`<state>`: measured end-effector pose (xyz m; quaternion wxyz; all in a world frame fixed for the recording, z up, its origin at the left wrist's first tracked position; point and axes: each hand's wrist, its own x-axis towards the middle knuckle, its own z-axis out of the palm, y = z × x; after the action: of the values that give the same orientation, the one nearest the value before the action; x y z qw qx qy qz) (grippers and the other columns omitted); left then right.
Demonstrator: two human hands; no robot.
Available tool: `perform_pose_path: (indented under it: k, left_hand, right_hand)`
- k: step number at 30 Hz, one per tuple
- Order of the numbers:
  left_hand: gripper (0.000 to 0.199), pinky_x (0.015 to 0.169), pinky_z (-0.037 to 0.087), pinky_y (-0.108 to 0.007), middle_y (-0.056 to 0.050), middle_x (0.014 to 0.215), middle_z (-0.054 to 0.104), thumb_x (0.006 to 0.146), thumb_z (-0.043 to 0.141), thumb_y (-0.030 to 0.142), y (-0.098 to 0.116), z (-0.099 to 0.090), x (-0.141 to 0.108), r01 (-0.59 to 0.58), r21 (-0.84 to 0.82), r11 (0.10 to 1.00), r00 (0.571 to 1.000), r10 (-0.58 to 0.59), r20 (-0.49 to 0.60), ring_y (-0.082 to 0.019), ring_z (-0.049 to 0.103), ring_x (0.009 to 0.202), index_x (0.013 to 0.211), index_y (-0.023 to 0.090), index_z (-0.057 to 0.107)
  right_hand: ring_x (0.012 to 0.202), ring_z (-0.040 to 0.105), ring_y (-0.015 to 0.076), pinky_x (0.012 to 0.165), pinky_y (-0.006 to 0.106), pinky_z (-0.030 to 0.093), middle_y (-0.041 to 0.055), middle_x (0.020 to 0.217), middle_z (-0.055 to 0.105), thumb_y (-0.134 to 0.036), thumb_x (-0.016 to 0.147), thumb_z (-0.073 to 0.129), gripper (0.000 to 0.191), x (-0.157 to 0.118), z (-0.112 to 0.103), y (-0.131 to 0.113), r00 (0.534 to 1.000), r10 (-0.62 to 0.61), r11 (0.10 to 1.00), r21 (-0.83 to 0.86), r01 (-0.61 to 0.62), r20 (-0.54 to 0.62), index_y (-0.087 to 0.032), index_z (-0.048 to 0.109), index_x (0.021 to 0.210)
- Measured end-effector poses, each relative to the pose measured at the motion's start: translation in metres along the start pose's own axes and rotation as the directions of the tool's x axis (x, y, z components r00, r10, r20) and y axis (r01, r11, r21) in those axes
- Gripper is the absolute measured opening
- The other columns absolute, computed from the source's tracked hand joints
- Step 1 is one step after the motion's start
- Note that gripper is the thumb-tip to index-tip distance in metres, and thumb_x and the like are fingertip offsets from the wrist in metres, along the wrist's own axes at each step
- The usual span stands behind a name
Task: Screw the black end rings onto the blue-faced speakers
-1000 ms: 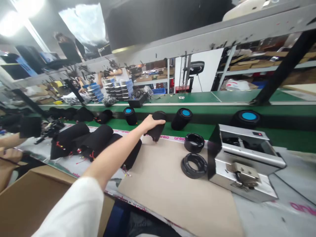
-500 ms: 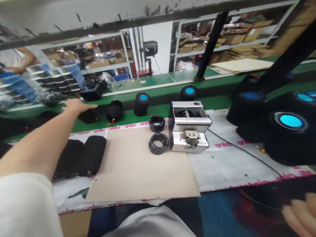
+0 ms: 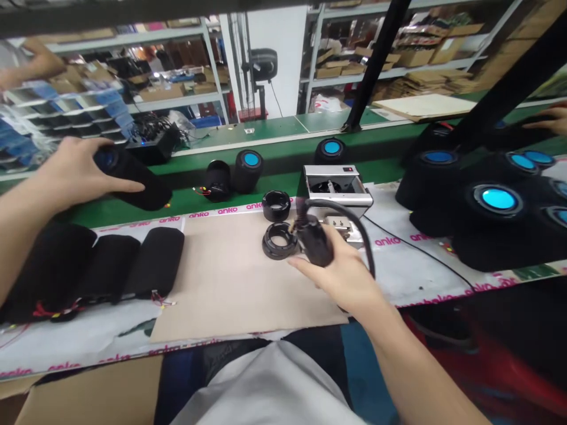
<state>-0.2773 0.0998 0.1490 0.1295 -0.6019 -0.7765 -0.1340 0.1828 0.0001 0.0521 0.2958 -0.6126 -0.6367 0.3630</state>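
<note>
My left hand (image 3: pixel 82 171) is wrapped round the end of a black cylindrical speaker (image 3: pixel 142 183), which is tilted above the green bench at the left. In my right hand (image 3: pixel 343 265) is a black corded electric screwdriver (image 3: pixel 315 242), its cable looping up and over to the right. Just left of it, a black ring (image 3: pixel 278 251) lies on the cardboard sheet (image 3: pixel 230 295), and a second black ring (image 3: pixel 276 206) sits behind. Partly hidden by my right hand is a silver screw feeder (image 3: pixel 339 200).
Several black speaker bodies (image 3: pixel 157 260) with loose wires lie at left. Speakers with blue tops (image 3: pixel 498 200) crowd the right. More speakers (image 3: pixel 248 171) stand along the back. A slanted black post (image 3: pixel 376 65) rises behind the feeder. Another person's hand (image 3: pixel 549 121) is at far right.
My left hand, earlier reaching out with spread fingers, now grips a speaker and has lifted it. My right hand came in from the lower right and now holds the screwdriver.
</note>
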Motion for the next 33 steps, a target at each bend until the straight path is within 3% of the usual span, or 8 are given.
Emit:
perform_pose_path:
  k: [2, 5, 9, 13, 18, 23, 29, 33]
  left_hand:
    - [0.148, 0.126, 0.040, -0.061, -0.018, 0.166, 0.052, 0.051, 0.077, 0.095, 0.025, -0.017, -0.041, -0.093, -0.117, 0.989, 0.995, 0.097, 0.024, -0.044, 0.052, 0.150, 0.165, 0.009, 0.039]
    - [0.135, 0.123, 0.045, -0.060, -0.011, 0.159, 0.057, 0.058, 0.086, 0.086, 0.059, -0.017, -0.110, -0.204, -0.383, 0.901, 0.976, 0.217, -0.009, -0.038, 0.061, 0.140, 0.165, 0.021, 0.039]
    - [0.120, 0.121, 0.050, -0.059, -0.013, 0.155, 0.060, 0.064, 0.100, 0.048, 0.092, 0.020, -0.178, -0.173, -0.637, 0.751, 0.946, 0.306, 0.104, -0.041, 0.062, 0.141, 0.165, 0.029, 0.038]
    - [0.126, 0.125, 0.046, -0.062, -0.014, 0.154, 0.060, 0.065, 0.102, 0.047, 0.117, 0.064, -0.216, -0.122, -0.806, 0.579, 0.968, 0.250, 0.033, -0.041, 0.059, 0.146, 0.167, 0.035, 0.029]
    - [0.136, 0.123, 0.049, -0.057, -0.017, 0.153, 0.058, 0.059, 0.104, 0.057, 0.133, 0.089, -0.235, -0.027, -0.951, 0.309, 0.991, 0.132, 0.015, -0.038, 0.062, 0.143, 0.166, 0.032, 0.024]
    - [0.130, 0.128, 0.043, -0.060, -0.021, 0.171, 0.043, 0.062, 0.104, 0.050, 0.119, 0.081, -0.226, 0.058, -0.956, 0.286, 0.942, 0.301, 0.148, -0.043, 0.048, 0.158, 0.167, 0.030, 0.029]
    - [0.126, 0.124, 0.050, -0.059, -0.017, 0.167, 0.052, 0.059, 0.106, 0.043, 0.109, 0.071, -0.212, 0.027, -0.959, 0.281, 0.853, 0.494, 0.168, -0.043, 0.054, 0.153, 0.165, 0.032, 0.040]
    - [0.101, 0.121, 0.053, -0.057, -0.016, 0.151, 0.066, 0.060, 0.104, 0.042, 0.120, 0.063, -0.214, -0.055, -0.940, 0.336, 0.864, 0.489, 0.124, -0.041, 0.066, 0.139, 0.147, 0.025, 0.057]
  right_hand:
    - [0.117, 0.073, 0.0266, 0.095, 0.035, 0.062, 0.0039, 0.131, 0.072, -0.037, 0.089, 0.077, 0.054, 0.016, 0.016, 0.001, 0.988, -0.153, 0.982, -0.105, 0.156, 0.037, -0.032, 0.062, 0.141]
    - [0.129, 0.068, 0.0267, 0.112, 0.038, 0.056, 0.0066, 0.145, 0.063, -0.025, 0.093, 0.068, 0.051, 0.034, 0.035, 0.003, 0.953, -0.267, 0.939, -0.182, 0.290, 0.140, -0.030, 0.063, 0.143]
    - [0.140, 0.059, 0.0345, 0.123, 0.049, 0.047, 0.0140, 0.145, 0.060, -0.016, 0.089, 0.067, 0.056, 0.050, 0.051, 0.007, 0.947, -0.273, 0.920, -0.242, 0.309, 0.171, -0.022, 0.062, 0.145]
    - [0.143, 0.057, 0.0347, 0.124, 0.050, 0.046, 0.0132, 0.140, 0.065, -0.015, 0.091, 0.066, 0.056, 0.055, 0.057, 0.012, 0.949, -0.268, 0.919, -0.253, 0.303, 0.165, -0.022, 0.061, 0.146]
    - [0.126, 0.069, 0.0313, 0.114, 0.045, 0.056, 0.0110, 0.143, 0.066, -0.029, 0.093, 0.071, 0.058, 0.040, 0.049, 0.007, 0.974, -0.218, 0.949, -0.218, 0.227, 0.064, -0.025, 0.056, 0.149]
    - [0.056, 0.067, 0.0168, 0.060, 0.034, 0.061, 0.0050, 0.111, 0.076, -0.049, 0.081, 0.086, 0.082, 0.012, 0.028, -0.011, 0.994, 0.029, 0.999, -0.032, -0.026, 0.108, -0.029, 0.051, 0.152]
    - [0.052, 0.059, 0.0140, 0.055, 0.028, 0.054, -0.0023, 0.079, 0.070, -0.046, 0.071, 0.094, 0.068, -0.011, 0.018, -0.033, 0.982, 0.005, 0.990, 0.135, -0.031, 0.191, -0.026, 0.068, 0.131]
    - [0.065, 0.066, 0.0195, 0.053, 0.027, 0.052, 0.0008, 0.082, 0.072, -0.046, 0.069, 0.095, 0.068, -0.020, 0.014, -0.035, 0.981, 0.045, 0.976, 0.203, -0.083, 0.187, -0.025, 0.070, 0.128]
